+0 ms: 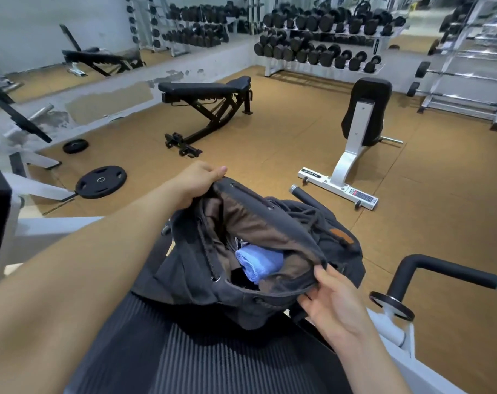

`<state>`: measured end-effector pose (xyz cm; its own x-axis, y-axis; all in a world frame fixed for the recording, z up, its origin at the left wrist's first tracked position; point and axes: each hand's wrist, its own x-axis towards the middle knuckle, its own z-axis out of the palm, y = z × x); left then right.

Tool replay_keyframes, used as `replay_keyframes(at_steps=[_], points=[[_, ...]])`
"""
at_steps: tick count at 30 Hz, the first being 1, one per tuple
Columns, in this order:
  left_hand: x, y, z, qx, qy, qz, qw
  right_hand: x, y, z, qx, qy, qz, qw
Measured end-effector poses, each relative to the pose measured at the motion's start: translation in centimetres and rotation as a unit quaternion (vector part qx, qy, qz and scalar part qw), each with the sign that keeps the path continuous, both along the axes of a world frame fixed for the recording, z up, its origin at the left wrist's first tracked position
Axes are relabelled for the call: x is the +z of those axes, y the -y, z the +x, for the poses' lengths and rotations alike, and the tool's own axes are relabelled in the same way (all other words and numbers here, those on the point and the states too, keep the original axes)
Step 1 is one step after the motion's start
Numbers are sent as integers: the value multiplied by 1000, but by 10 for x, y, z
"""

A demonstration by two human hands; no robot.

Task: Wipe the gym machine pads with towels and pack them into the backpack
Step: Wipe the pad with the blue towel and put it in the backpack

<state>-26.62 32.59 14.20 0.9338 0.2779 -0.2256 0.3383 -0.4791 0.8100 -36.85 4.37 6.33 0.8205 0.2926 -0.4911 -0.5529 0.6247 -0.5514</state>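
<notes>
Head view: the dark grey backpack (pixel 270 251) stands on a ribbed black padded surface (pixel 199 359), its mouth pulled wide. The left hand (pixel 197 182) pinches the far rim of the opening, its grip curled on the fabric; the right hand (pixel 331 302) pinches the near rim between thumb and fingers. A rolled blue towel (pixel 257 264) lies inside the backpack. Beyond stand a black bench (pixel 204 91) and a dumbbell rack (pixel 324 44).
</notes>
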Motion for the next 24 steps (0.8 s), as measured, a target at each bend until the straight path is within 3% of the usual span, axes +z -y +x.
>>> replay_keyframes(at_steps=[2, 5, 7, 9, 11, 14, 16, 18, 19, 21, 22, 24], points=[[-18, -2, 2, 59, -22, -43, 997, -4, -1, 5, 29, -11, -4, 999], [-33, -1, 1, 51, -23, 103, 993, -12, -5, 8, 49, -39, -30, 998], [-24, 3, -4, -4, 6, 138, 990, -15, -6, 9, 33, -43, -51, 997], [-14, 6, -13, -79, 15, 127, 989, -18, -6, 9, 13, -18, -81, 996], [-14, 8, -24, -141, 33, 185, 972, -15, -8, 5, 1, 28, -127, 991], [-29, -1, -34, -107, 90, 227, 964, -5, -8, -1, -9, 103, -189, 976], [-32, -9, -35, -105, 38, 242, 964, 2, -6, -3, 16, 130, -196, 972], [-31, -15, -35, -152, -65, 350, 922, 3, -6, -6, 74, 133, -236, 960], [-29, -16, -36, -168, -100, 409, 891, 2, -5, -6, 99, 142, -297, 939], [-29, -10, -40, -179, -109, 527, 824, 0, -3, -7, 122, 185, -462, 858], [-28, -3, -46, -176, -68, 564, 804, 2, -2, -9, 120, 220, -530, 810], [-21, 19, -69, -190, 80, 560, 803, 12, 1, -17, 94, 301, -587, 746]])
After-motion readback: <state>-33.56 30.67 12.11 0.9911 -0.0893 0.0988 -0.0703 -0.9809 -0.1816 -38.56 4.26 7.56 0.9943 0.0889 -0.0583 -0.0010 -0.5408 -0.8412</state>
